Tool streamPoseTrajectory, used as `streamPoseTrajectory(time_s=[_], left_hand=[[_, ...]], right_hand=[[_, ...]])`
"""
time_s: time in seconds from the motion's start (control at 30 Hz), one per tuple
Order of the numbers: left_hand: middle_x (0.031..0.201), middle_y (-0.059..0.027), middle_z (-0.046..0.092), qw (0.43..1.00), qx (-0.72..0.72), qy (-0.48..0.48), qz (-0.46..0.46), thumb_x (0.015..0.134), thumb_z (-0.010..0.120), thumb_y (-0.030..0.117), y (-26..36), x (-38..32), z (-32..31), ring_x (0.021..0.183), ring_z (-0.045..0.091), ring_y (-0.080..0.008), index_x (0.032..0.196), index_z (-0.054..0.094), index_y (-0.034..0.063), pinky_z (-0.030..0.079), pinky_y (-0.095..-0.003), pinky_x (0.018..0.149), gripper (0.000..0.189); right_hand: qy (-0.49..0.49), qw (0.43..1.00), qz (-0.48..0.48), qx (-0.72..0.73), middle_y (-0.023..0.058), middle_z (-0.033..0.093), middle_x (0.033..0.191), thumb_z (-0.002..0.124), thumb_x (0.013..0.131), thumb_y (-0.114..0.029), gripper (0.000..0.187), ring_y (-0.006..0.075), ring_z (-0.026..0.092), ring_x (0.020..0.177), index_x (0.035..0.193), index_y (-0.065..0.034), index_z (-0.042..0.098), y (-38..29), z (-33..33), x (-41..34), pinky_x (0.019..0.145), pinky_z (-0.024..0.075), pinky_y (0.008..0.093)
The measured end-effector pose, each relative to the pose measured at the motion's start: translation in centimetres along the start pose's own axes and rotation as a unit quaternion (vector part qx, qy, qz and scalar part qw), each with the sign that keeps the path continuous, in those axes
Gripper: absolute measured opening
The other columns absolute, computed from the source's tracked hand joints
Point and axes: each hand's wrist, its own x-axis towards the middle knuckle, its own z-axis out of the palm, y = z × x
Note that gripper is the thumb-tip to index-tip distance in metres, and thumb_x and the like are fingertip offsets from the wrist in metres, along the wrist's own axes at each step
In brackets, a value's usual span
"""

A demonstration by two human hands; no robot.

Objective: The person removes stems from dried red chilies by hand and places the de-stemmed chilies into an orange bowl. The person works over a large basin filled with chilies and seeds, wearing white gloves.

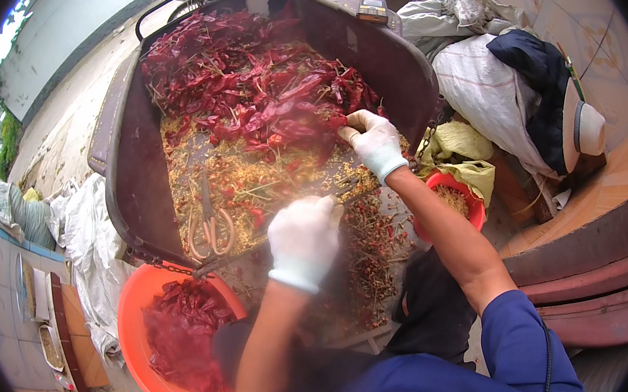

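Observation:
My right hand, in a white glove, pinches a dried red chili pepper at the right side of a heap of dried red chilies. The heap lies in a dark cart bed over scattered yellow seeds. My left hand, gloved too and blurred, is held with curled fingers near the bed's front edge; whether it holds anything is hidden. Scissors with looped handles lie on the seeds to its left. Below the bed's left corner an orange basin holds more red chilies.
Stems and debris cover the ground below the bed. A red bowl of seeds stands beside a yellow sack at the right. White sacks, dark cloth and a hat lie beyond. A chain hangs at the bed's left corner.

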Motion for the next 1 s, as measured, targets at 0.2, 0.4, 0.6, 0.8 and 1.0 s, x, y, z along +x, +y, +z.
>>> streamPoseTrajectory(time_s=[0.2, 0.4, 0.6, 0.8, 1.0], left_hand=[[0.101, -0.0153, 0.076, 0.972, -0.155, 0.080, -0.160, 0.094, 0.072, 0.013, -1.6, 0.8, -0.9, 0.089, 0.073, -0.0181, 0.114, 0.074, -0.0005, 0.056, -0.0307, 0.081, 0.024], [0.113, -0.0113, 0.072, 0.897, -0.367, 0.027, -0.246, 0.095, 0.071, 0.010, -1.8, 1.3, -0.7, 0.100, 0.069, -0.0155, 0.126, 0.065, -0.0055, 0.055, -0.0290, 0.087, 0.035], [0.109, -0.0094, 0.072, 0.896, -0.375, -0.006, -0.238, 0.095, 0.069, 0.008, -1.5, 0.8, -0.7, 0.097, 0.066, -0.0122, 0.124, 0.066, -0.0053, 0.054, -0.0275, 0.087, 0.031], [0.106, -0.0093, 0.071, 0.913, -0.338, -0.028, -0.226, 0.097, 0.064, 0.004, -2.3, 0.9, -0.5, 0.097, 0.064, -0.0119, 0.121, 0.065, -0.0079, 0.052, -0.0280, 0.089, 0.027], [0.103, -0.0057, 0.070, 0.852, -0.443, -0.087, -0.266, 0.098, 0.063, 0.004, 0.3, 1.2, -1.0, 0.090, 0.063, -0.0090, 0.125, 0.062, -0.0088, 0.052, -0.0254, 0.081, 0.030]], right_hand=[[-0.118, 0.918, 0.190, 0.327, 0.0021, 0.068, 0.104, 0.068, 0.095, -0.007, 0.018, 0.0129, 0.066, 0.090, 0.113, -0.0048, 0.065, -4.0, -1.2, -4.4, 0.076, 0.0616, 0.0311], [-0.268, 0.879, 0.148, 0.365, 0.0050, 0.068, 0.109, 0.066, 0.097, -0.007, 0.022, 0.0143, 0.067, 0.096, 0.118, -0.0025, 0.062, -4.9, -1.2, -8.9, 0.079, 0.0607, 0.0324], [-0.291, 0.922, 0.080, 0.242, 0.0097, 0.070, 0.113, 0.067, 0.097, -0.010, 0.024, 0.0182, 0.070, 0.097, 0.119, -0.0025, 0.063, -4.8, -1.3, -9.1, 0.082, 0.0591, 0.0333], [-0.153, 0.963, -0.165, 0.149, 0.0136, 0.070, 0.118, 0.072, 0.091, -0.009, 0.036, 0.0192, 0.069, 0.103, 0.127, -0.0037, 0.067, -5.5, -2.7, -8.9, 0.086, 0.0557, 0.0317], [-0.184, 0.957, -0.031, 0.222, 0.0109, 0.072, 0.102, 0.075, 0.088, -0.006, 0.024, 0.0163, 0.070, 0.088, 0.112, -0.0023, 0.073, -5.3, -2.5, -9.9, 0.079, 0.0564, 0.0305]])
